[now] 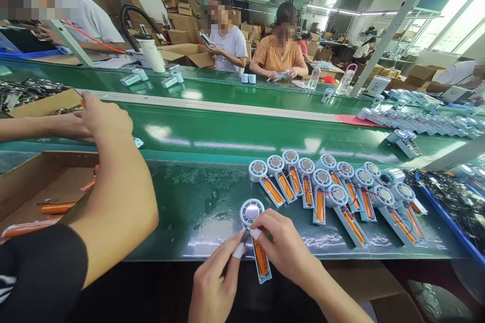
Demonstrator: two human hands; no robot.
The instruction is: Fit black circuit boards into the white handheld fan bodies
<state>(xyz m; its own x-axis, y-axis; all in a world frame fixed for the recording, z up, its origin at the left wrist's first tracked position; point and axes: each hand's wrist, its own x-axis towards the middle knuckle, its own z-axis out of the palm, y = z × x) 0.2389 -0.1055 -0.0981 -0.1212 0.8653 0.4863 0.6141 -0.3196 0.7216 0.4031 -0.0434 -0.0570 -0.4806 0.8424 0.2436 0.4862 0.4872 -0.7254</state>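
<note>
An opened handheld fan [251,211] lies at the table's front edge. Its round head faces up, and the handle, holding an orange battery [260,261], juts out over the edge. My left hand [219,273] comes from below, thumb and fingers pinched on a small thin dark piece at the fan's neck. My right hand [285,243] is closed at the same neck, its fingertips pressed on the fan from the right. White covers wrap some fingertips of both hands. Exactly what lies between the fingertips is partly hidden.
Several similar opened fans [322,179] lie right of my hands. A blue tray [445,217] of dark parts stands far right. At left, a co-worker's arm [125,176] reaches across a cardboard box [22,181] with orange batteries. Beyond runs a green conveyor [227,128]; people sit behind it.
</note>
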